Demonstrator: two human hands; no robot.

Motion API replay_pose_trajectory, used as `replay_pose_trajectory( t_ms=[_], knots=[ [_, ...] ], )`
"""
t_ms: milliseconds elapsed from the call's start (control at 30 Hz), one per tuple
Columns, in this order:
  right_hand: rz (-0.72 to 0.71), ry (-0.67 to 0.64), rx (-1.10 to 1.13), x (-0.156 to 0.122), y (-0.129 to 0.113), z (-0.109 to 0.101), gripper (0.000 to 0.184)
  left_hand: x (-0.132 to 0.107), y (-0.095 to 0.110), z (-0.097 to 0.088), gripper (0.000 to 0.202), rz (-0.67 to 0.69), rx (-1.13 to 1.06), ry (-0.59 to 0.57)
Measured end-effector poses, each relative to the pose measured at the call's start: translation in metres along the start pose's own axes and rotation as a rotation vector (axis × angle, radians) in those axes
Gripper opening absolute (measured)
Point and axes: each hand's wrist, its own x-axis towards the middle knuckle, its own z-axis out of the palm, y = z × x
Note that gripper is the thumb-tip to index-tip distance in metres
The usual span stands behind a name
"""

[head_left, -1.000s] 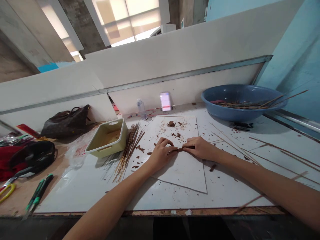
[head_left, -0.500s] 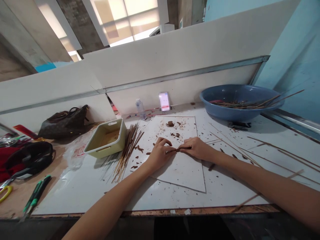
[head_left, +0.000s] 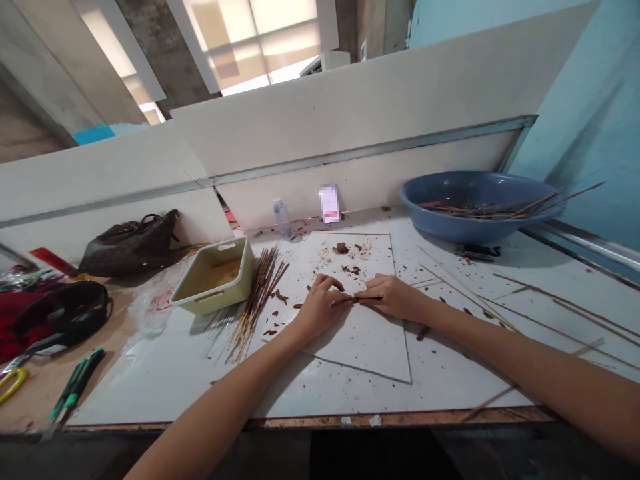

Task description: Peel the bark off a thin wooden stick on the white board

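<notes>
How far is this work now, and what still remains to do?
Done, it seems: a batch of sticks lies in the blue basin. In hand: the left hand and right hand pinch one thin stick with brown material. Left, probably: the stick bundle beside the cream tray, and brown crumbs on the white board.

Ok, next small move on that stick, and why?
Probably roll the thin stick a little between the left hand and right hand: both pinch it over the white sheet, with a brown clump at its middle.
</notes>
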Motion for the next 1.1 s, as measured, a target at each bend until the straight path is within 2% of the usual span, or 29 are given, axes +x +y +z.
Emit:
replay_pose_trajectory(
  t_ms=[233, 367, 500, 700, 833, 967, 1100],
  knots=[
    [-0.003, -0.017, -0.052, 0.003, 0.000, 0.009, 0.044, 0.000, 0.000, 0.002, 0.014, 0.017, 0.037, 0.008],
    [0.022, -0.068, 0.016, 0.003, 0.000, -0.002, 0.035, 0.001, 0.005, -0.001, 0.018, 0.082, 0.072, 0.006],
    [0.056, -0.061, 0.080, -0.002, 0.004, -0.015, 0.028, 0.001, 0.011, -0.005, 0.021, 0.101, 0.064, 0.003],
    [0.044, -0.055, 0.077, -0.007, 0.012, -0.014, 0.031, 0.004, 0.015, 0.009, 0.015, -0.038, -0.002, 0.041],
    [0.032, -0.054, 0.019, -0.007, 0.012, -0.007, 0.038, 0.010, 0.018, 0.020, 0.009, -0.107, 0.057, 0.021],
    [0.017, -0.104, -0.054, -0.006, 0.010, -0.005, 0.049, 0.013, 0.023, 0.018, 0.009, -0.157, 0.085, -0.003],
    [0.068, -0.135, -0.015, -0.006, 0.011, -0.013, 0.044, 0.013, 0.024, 0.017, 0.016, -0.160, 0.058, 0.010]
  ],
)
